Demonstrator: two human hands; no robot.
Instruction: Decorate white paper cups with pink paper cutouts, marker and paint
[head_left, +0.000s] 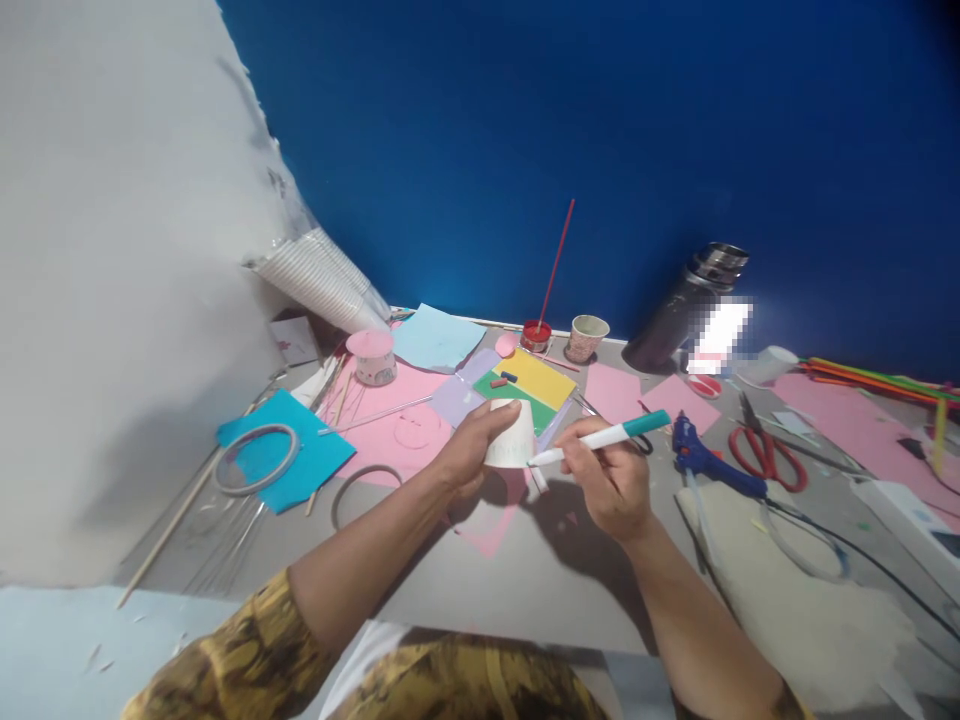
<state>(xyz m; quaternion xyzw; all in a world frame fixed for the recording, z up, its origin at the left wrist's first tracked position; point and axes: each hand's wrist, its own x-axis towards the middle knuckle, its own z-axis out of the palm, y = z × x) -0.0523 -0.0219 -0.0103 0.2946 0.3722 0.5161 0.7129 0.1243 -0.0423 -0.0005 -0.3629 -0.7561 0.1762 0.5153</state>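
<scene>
My left hand (pixel 474 446) is closed around a white paper cup (pixel 513 436), held upside down or tilted above the table's middle. In my right hand (pixel 609 482) is a white marker (pixel 592 441) with a teal rear end. Its tip touches or nearly touches the cup's lower right edge. Faint marks show along the lower part of the cup. Behind the cup lie green and yellow paper sheets (pixel 546 378) with small dark and reddish pieces on them. Pink paper (pixel 491 525) lies under my hands.
Stacked paper cups (pixel 322 275) lean at the back left. Nearby stands a cup with a pink disc (pixel 370 346). A blue glue gun (pixel 716 462), red-handled scissors (pixel 765 455) and a dark flask (pixel 679 315) are on the right. Tape rings (pixel 259 488) and thin sticks lie left.
</scene>
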